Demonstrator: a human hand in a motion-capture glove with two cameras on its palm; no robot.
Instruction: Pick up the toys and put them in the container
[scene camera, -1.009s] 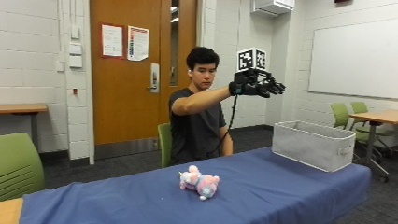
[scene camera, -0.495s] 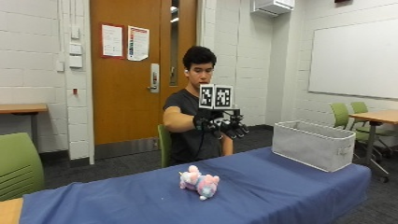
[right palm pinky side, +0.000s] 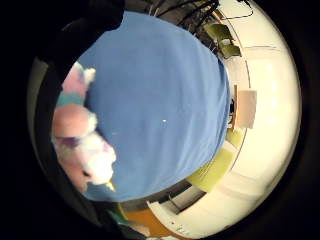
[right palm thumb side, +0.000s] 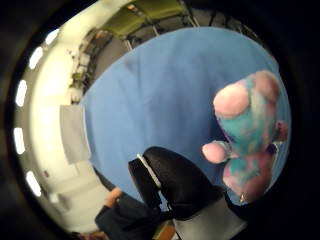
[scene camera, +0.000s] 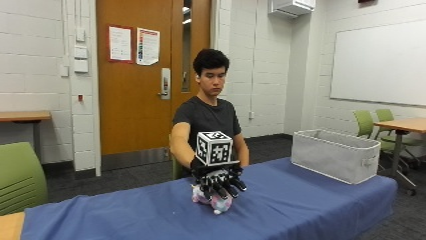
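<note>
While on blue table (scene camera: 319, 200), plush toy (scene camera: 214, 199) just under spread fingers (scene camera: 223, 187).

Under the black-gloved right hand (scene camera: 218, 181) lay a fuzzy plush toy (scene camera: 214, 199) on a smooth matt blue cloth (scene camera: 299, 205), with a grey fabric container (scene camera: 336, 155) well off to its side.

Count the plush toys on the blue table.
1: a pink-and-teal plush toy on the blue tablecloth, under the gloved right hand. More may hide behind it.
</note>
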